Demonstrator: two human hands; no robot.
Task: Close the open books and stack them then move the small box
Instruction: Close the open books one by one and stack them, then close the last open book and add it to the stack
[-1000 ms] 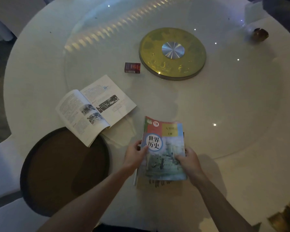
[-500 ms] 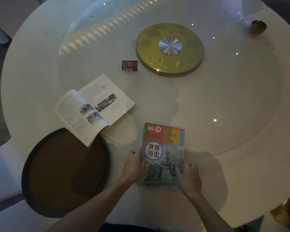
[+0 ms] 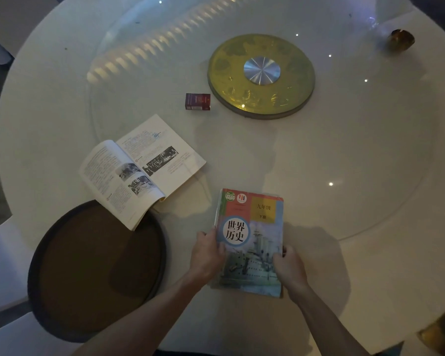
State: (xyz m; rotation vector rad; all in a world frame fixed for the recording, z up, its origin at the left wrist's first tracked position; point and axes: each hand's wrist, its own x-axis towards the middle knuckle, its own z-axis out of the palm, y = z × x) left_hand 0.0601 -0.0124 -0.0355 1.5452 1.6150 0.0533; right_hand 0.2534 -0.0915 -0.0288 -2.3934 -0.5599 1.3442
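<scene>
A closed book (image 3: 252, 227) with a colourful cover showing a ship lies flat on the white round table (image 3: 370, 227), near its front edge. My left hand (image 3: 207, 253) grips its left edge and my right hand (image 3: 289, 269) holds its lower right edge. An open book (image 3: 141, 168) with text and black-and-white photos lies to the left, one corner overhanging a dark tray. A small dark red box (image 3: 197, 101) sits further back, just left of a gold disc.
A round brown tray (image 3: 88, 273) sits at the front left of the table. A gold disc (image 3: 261, 75) with a silver hub marks the centre of a glass turntable. A small amber object (image 3: 402, 39) stands at the far right.
The closed book has come down to lie flat on the table. My right hand slid from on top of the cover to its right edge; my left hand stays on the left edge.
</scene>
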